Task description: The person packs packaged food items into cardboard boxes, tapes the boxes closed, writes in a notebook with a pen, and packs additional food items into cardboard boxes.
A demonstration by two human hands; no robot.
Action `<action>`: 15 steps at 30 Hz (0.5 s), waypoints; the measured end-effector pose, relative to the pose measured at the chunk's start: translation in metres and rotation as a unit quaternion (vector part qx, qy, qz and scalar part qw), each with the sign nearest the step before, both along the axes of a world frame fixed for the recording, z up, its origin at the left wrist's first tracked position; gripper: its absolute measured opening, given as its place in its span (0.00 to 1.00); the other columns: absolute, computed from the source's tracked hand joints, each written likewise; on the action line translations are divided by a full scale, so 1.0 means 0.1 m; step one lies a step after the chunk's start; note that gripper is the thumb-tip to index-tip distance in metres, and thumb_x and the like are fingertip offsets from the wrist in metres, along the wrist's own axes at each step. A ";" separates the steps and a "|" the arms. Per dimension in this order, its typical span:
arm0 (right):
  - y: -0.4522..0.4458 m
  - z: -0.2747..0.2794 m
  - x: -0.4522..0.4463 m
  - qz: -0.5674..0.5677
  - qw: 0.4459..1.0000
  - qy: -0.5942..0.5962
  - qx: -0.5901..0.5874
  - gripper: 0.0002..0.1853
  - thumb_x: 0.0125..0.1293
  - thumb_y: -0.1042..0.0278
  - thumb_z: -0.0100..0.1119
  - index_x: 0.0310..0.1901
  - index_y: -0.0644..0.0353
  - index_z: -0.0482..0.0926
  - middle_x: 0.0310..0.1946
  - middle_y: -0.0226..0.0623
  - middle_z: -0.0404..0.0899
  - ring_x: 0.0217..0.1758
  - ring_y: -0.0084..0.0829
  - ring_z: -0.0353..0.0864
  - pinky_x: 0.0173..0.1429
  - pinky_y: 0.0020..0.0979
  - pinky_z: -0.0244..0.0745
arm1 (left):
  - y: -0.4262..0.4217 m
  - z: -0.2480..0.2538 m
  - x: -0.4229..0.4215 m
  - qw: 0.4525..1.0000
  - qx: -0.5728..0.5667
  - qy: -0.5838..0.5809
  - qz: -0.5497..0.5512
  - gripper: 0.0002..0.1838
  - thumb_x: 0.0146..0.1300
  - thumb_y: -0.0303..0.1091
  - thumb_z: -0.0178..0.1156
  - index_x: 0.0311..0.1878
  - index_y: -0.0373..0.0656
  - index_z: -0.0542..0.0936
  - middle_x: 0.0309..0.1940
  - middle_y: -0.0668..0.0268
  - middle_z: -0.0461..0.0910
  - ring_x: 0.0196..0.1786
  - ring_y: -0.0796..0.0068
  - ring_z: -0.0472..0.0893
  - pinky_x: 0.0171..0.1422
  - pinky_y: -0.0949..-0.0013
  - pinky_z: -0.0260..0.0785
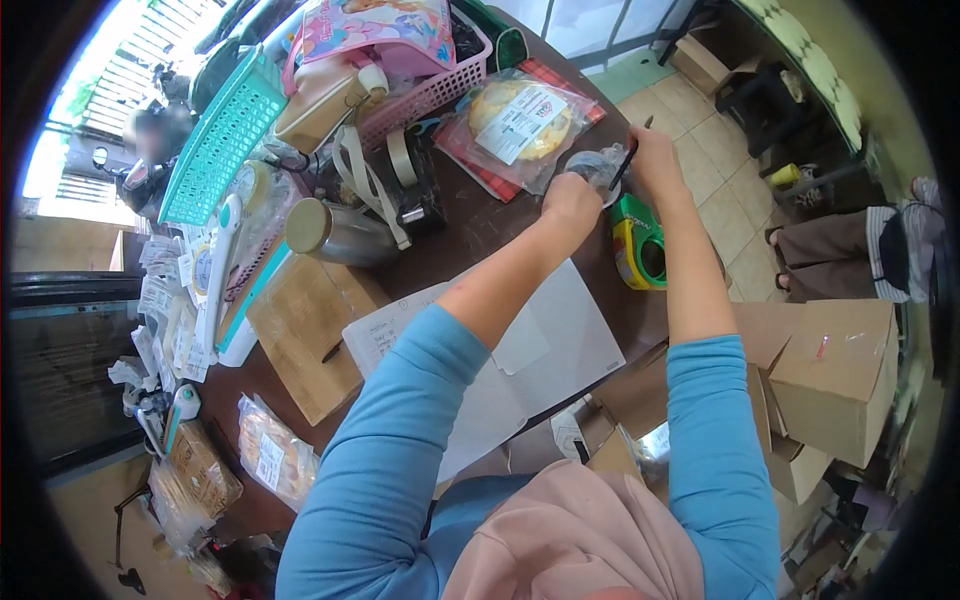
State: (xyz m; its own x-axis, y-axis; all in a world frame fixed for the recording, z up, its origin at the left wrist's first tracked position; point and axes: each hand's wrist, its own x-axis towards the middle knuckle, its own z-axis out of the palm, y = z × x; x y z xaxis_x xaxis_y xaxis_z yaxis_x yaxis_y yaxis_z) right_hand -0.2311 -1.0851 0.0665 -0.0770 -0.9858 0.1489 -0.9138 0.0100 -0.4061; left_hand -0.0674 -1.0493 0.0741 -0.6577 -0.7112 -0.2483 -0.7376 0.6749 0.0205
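My left hand (572, 206) is closed on a clear, crinkled plastic item (592, 168) at the table's far right edge; I cannot tell whether it is a bag or a cup. Beside it, my right hand (655, 162) is closed around a slim black pen-like object (624, 166), whose lower end reaches the plastic. Just left lies a round flat bread in a labelled clear bag (524, 120), on a red checked cloth (460, 165). Below my hands stands a green and yellow container (638, 245). An open notebook (560, 335) lies under my left forearm.
A tape dispenser (408, 190), a metal jar (340, 233), a cardboard piece (310, 330) and a bagged food pack (275, 455) lie leftward. Baskets, including a turquoise one (222, 135), crowd the back. Cardboard boxes (830, 375) and another person's legs (830, 250) are at right.
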 end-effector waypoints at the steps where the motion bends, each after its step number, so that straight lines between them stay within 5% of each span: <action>1: 0.00 0.03 -0.01 -0.023 0.999 0.028 -0.028 0.04 0.49 0.79 0.52 0.28 0.61 0.74 0.26 0.49 0.77 0.36 0.48 0.78 0.39 0.42 0.71 | -0.02 0.03 -0.03 1.000 -0.002 -0.023 -0.019 0.09 0.55 0.33 0.56 0.36 0.48 0.84 0.36 0.64 0.83 0.42 0.65 0.82 0.43 0.63 0.74; 6: 0.10 0.13 0.03 -0.066 0.994 0.054 -0.066 0.04 0.49 0.79 0.53 0.28 0.61 0.75 0.26 0.48 0.77 0.36 0.47 0.78 0.39 0.41 0.71 | -0.17 0.00 -0.12 0.998 0.029 -0.039 -0.033 0.11 0.55 0.36 0.57 0.38 0.45 0.83 0.36 0.64 0.83 0.41 0.65 0.82 0.43 0.64 0.75; 8: 0.19 0.25 0.17 0.036 0.994 -0.101 -0.037 0.06 0.48 0.79 0.53 0.30 0.60 0.77 0.28 0.48 0.78 0.37 0.47 0.78 0.41 0.40 0.72 | -0.18 -0.15 -0.12 0.998 0.040 -0.030 -0.033 0.11 0.55 0.37 0.57 0.38 0.44 0.83 0.36 0.63 0.82 0.41 0.64 0.82 0.43 0.63 0.75; 10: 0.20 0.25 0.27 0.038 0.994 -0.097 -0.017 0.08 0.47 0.79 0.53 0.31 0.59 0.78 0.28 0.48 0.78 0.37 0.47 0.79 0.41 0.39 0.72 | -0.13 -0.23 -0.10 0.984 0.030 0.120 0.130 0.14 0.53 0.39 0.60 0.42 0.42 0.80 0.33 0.62 0.82 0.39 0.62 0.82 0.42 0.61 0.74; 13: 0.10 0.09 0.18 0.051 0.995 -0.081 -0.014 0.09 0.45 0.81 0.53 0.30 0.59 0.79 0.28 0.48 0.79 0.37 0.46 0.79 0.43 0.39 0.72 | -0.08 -0.20 -0.02 0.980 0.052 0.142 0.127 0.22 0.51 0.41 0.63 0.48 0.41 0.75 0.34 0.59 0.80 0.40 0.59 0.81 0.42 0.59 0.74; 15: 0.05 0.00 0.13 0.039 0.996 -0.081 0.026 0.10 0.44 0.81 0.54 0.29 0.58 0.79 0.28 0.46 0.79 0.38 0.45 0.79 0.43 0.39 0.72 | -0.03 -0.20 0.08 0.996 -0.006 0.088 0.018 0.27 0.47 0.42 0.67 0.50 0.40 0.71 0.40 0.58 0.77 0.41 0.57 0.79 0.42 0.58 0.73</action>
